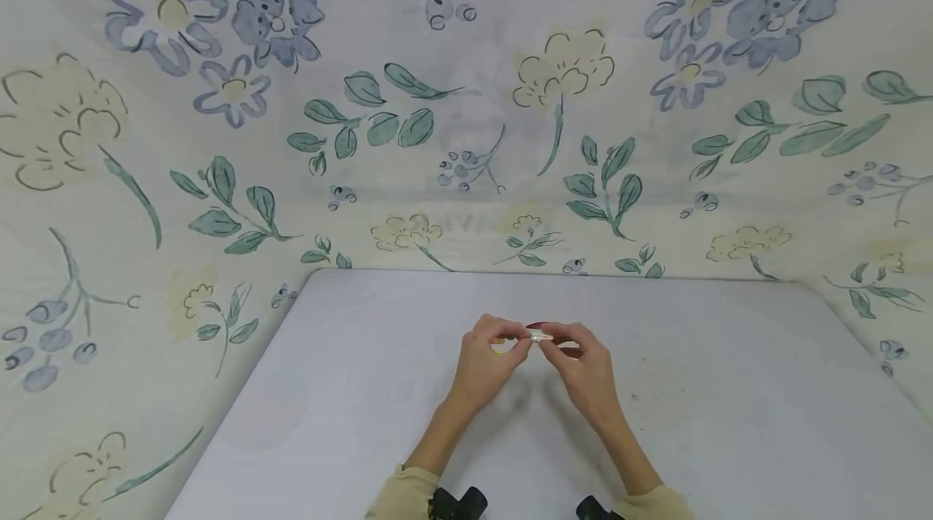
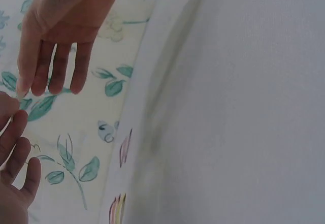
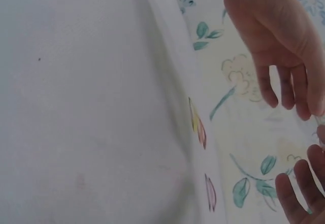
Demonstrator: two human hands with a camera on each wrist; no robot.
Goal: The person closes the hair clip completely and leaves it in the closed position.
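Above the white table [image 1: 328, 390], both hands meet fingertip to fingertip around a small, pale, shiny piece [image 1: 539, 336]. The left hand [image 1: 484, 358] pinches its left side between thumb and forefinger, and a bit of yellow-orange shows in the gap of those fingers. On the other side the right hand [image 1: 589, 366] pinches the piece with thumb and forefinger. A dark red spot sits at the right fingertips. Most of the piece is covered by fingers, so I cannot tell its kind. Both wrist views show the hands meeting near the frame's side edge, other fingers apart.
A floral cloth [image 1: 466, 139] rises behind the table and along its sides. Tiny specks [image 1: 634, 397] lie on the tabletop right of the right hand. Black devices [image 1: 457, 504] sit by the beige sleeves [image 1: 408, 494]. Small red and yellow marks [image 3: 198, 125] show along the table's border.
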